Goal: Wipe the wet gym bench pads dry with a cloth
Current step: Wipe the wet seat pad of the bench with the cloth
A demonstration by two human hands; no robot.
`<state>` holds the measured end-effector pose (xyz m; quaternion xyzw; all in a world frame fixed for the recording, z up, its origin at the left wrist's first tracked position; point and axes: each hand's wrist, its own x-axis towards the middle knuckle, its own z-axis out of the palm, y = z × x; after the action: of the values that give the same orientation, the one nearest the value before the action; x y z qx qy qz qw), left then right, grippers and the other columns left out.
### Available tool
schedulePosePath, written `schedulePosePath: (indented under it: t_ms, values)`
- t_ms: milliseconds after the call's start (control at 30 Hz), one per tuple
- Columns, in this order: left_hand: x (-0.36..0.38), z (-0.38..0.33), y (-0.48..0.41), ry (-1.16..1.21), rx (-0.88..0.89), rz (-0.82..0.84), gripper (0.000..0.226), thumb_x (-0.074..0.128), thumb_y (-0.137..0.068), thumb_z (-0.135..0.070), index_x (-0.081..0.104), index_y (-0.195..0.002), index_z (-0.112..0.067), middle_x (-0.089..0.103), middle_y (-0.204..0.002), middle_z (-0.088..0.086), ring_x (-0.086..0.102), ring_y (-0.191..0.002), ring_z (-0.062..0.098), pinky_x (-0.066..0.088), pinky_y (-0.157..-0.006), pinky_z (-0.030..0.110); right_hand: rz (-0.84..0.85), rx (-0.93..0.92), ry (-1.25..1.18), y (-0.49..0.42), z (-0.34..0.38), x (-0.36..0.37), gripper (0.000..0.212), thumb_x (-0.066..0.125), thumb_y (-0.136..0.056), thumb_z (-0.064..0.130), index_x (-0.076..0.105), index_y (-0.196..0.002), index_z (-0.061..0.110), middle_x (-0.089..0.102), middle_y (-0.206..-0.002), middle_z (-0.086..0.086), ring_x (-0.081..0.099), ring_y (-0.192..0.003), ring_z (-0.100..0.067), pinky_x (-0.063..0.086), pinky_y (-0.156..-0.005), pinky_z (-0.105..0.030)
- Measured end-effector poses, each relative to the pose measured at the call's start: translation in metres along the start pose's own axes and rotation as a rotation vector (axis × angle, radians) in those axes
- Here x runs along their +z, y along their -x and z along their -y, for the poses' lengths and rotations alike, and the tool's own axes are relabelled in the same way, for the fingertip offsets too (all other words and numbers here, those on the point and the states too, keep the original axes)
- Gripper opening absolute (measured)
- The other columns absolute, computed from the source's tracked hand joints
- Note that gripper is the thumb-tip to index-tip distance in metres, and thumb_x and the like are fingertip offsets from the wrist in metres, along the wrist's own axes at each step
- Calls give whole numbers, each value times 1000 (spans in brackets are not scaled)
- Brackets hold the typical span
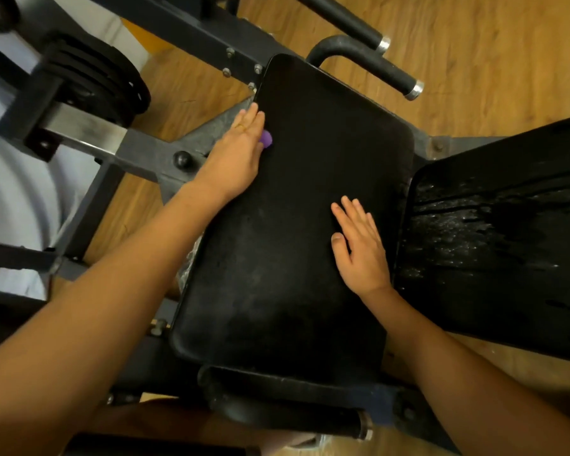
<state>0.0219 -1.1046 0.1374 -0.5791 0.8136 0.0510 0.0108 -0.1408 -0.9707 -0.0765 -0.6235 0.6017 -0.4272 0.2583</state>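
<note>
Black vinyl covers both pads before us: the seat pad lies under our hands, and the back pad stands to the right of it, apart by a narrow gap. We see the purple cloth only as a small bit that shows at the thumb side of our left hand, at the far left edge of the seat pad; the rest of it is hidden below the palm. The fingers of this hand are straight and close together and they press down on the cloth; whether the thumb holds it from below, we cannot tell. Our right hand rests flat on the right part of the seat pad, fingers straight and a little spread, holding nothing. The seat pad looks dull and mostly dry, while the back pad shines with drops and wet streaks, so we judge that the main work waits there. One relation matters here: the wet surface lies to the right of the cloth, across the whole width of the seat pad and past the gap, and its long axis runs away to the right. The right hand is nearer to it, just beside its edge, but the cloth is under the left one. So we think either the left arm must reach across, or the cloth must pass to the right hand. Weight plates and a wooden floor lie beyond.
</note>
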Motion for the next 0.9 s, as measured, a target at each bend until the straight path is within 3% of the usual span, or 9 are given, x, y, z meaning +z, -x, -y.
schedulePosePath:
  t_ms: [67,200,367,533,667,900]
  values:
    - [0,1,14,-24,32,6,57,41,-107,-12,19,-159,-6,6,-169,8,3,-156,22,10,-125,37,-3,-2,-1,0,0,0,52,38,-103,26,39,-155,20,27,-165,0,13,-156,-15,10,-127,-39]
    - [5,14,72,-28,88,31,58,44,-105,-7,21,-159,-5,6,-169,9,4,-156,20,3,-120,21,-3,2,5,0,1,0,51,39,-104,24,39,-155,19,27,-165,-2,13,-156,-16,8,-127,-37]
    - [9,29,178,-81,157,122,65,55,-100,-6,26,-158,-8,12,-168,8,10,-155,20,15,-124,36,-7,-1,6,0,2,-1,52,38,-103,24,39,-155,18,28,-165,-2,13,-155,-15,9,-127,-38]
    - [22,37,239,-113,150,181,76,56,-98,-4,11,-158,-15,2,-168,2,-9,-154,9,9,-124,35,-8,3,3,0,2,-1,52,39,-104,23,39,-155,18,28,-165,-2,13,-155,-15,9,-127,-38]
    - [34,28,211,-156,156,106,74,54,-100,-4,10,-159,-12,-1,-168,3,-15,-153,10,7,-123,38,-7,3,6,-1,3,-2,51,41,-104,21,39,-155,18,28,-165,-3,14,-155,-17,9,-127,-38]
    - [35,-3,75,-212,114,-20,63,46,-103,-5,16,-159,-6,5,-169,13,2,-156,28,12,-124,44,-18,8,14,0,6,-2,51,43,-104,19,40,-154,17,29,-164,-4,16,-155,-18,5,-126,-32]
